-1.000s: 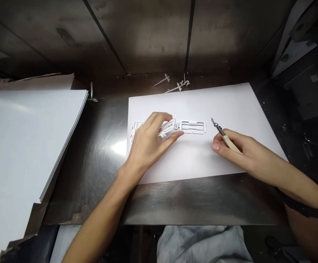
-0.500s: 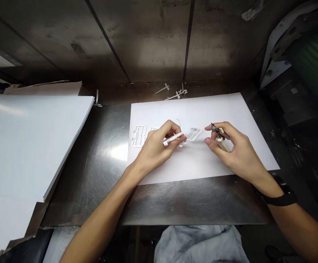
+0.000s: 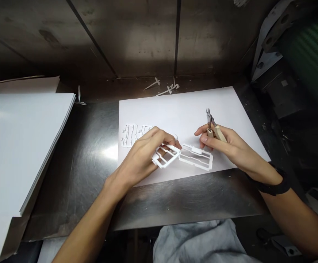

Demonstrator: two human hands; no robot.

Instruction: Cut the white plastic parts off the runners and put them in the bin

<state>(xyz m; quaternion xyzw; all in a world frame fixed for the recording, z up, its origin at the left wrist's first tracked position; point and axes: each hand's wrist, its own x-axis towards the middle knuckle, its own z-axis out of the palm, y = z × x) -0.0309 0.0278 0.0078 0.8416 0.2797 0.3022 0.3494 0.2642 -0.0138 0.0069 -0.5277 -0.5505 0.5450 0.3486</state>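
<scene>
My left hand is closed on white plastic frames, above the white sheet. One slotted plastic frame lies under its fingers, and a second joined plastic frame sticks out to the right. Where the two meet is partly covered by the fingertips. My right hand grips a pair of side cutters by the pale handles, jaws pointing up and away, apart from the plastic. More white plastic frames lie flat on the sheet, left of my left hand, some partly hidden by it.
Several white plastic offcuts lie behind the sheet, near the metal back wall. A tall stack of white sheets takes up the left side of the metal table. Dark machinery stands at the right.
My left hand has turned, bringing the plastic frames from nearly edge-on to broadside, lower and nearer me. The side cutters in my right hand now point upward. The view has shifted slightly.
</scene>
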